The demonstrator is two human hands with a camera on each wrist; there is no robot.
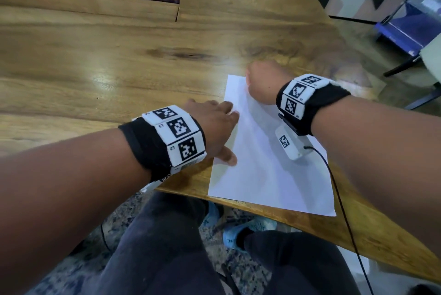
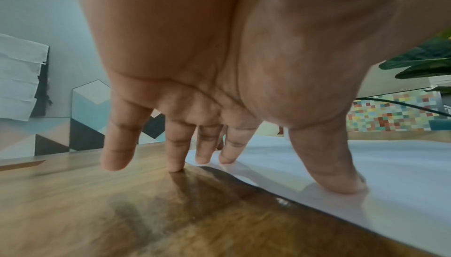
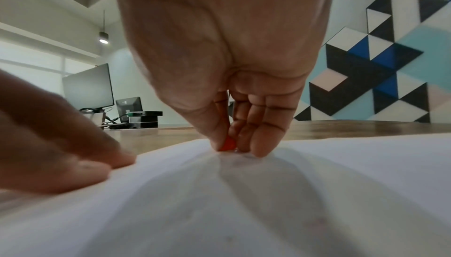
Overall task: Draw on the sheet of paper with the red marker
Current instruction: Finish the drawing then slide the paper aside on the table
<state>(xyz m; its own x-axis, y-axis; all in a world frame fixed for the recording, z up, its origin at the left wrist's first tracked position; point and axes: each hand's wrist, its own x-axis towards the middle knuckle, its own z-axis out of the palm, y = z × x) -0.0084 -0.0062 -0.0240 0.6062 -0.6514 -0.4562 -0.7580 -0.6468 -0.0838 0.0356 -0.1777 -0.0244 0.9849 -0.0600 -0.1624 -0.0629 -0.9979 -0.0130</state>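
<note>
- Fingers [image 3: 258, 135] of the right hand [image 1: 261, 82] curl round the red marker [image 3: 228, 144], its low end at the sheet of paper [image 1: 267, 175] near the far edge.
- Left hand [image 1: 214, 125] lies with straight fingers [image 2: 327, 164], thumb and two fingertips pressing the sheet's left edge.
- Sheet lies flat at the near edge of the wooden table [image 1: 119, 68].

My left hand [image 1: 216, 127] presses flat, fingers straight and spread; my right hand [image 1: 261, 84] curls fingertips-down, thumb and fingers pinched together.
</note>
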